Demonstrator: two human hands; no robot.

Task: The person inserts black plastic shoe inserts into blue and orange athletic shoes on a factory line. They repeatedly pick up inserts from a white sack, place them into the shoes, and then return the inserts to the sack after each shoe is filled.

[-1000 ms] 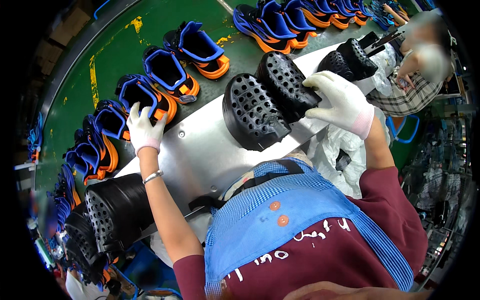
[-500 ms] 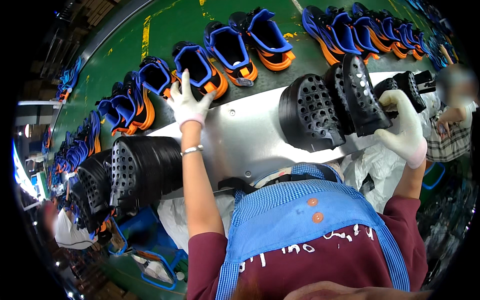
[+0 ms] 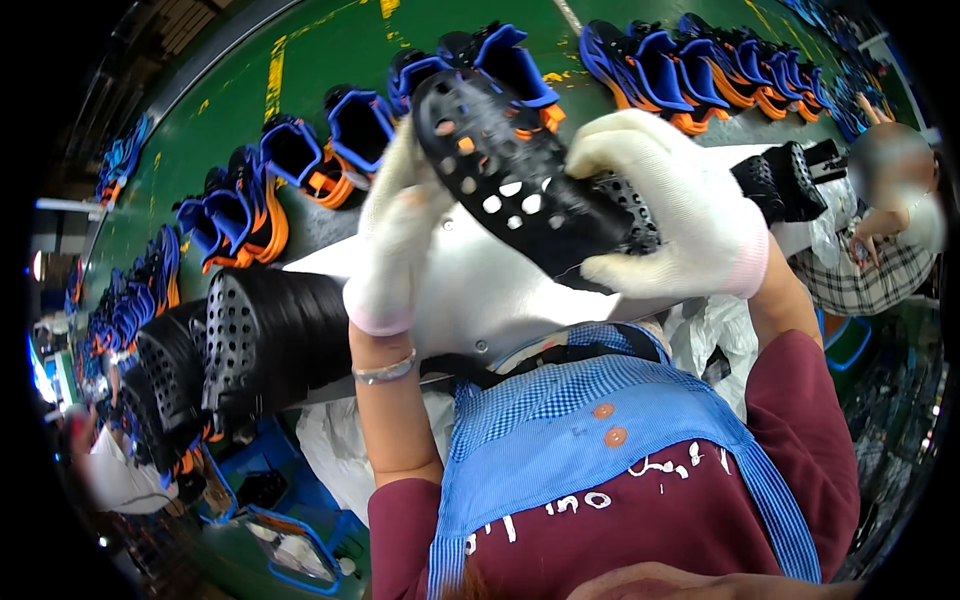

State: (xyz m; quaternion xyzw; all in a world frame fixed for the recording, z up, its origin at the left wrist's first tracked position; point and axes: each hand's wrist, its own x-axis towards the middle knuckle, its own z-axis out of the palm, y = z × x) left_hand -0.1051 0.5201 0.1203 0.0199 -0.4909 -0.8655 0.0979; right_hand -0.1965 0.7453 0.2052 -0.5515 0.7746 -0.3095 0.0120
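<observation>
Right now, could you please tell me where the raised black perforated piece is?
In the head view, the black perforated piece is between the left hand and right hand, over the metal bench.

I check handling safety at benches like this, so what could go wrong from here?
The right hand grips the black perforated piece above the metal surface; it might slip and drop, since I can't tell whether the left hand supports the other end. The left forearm appears close to the black stack and could nudge it.
</observation>
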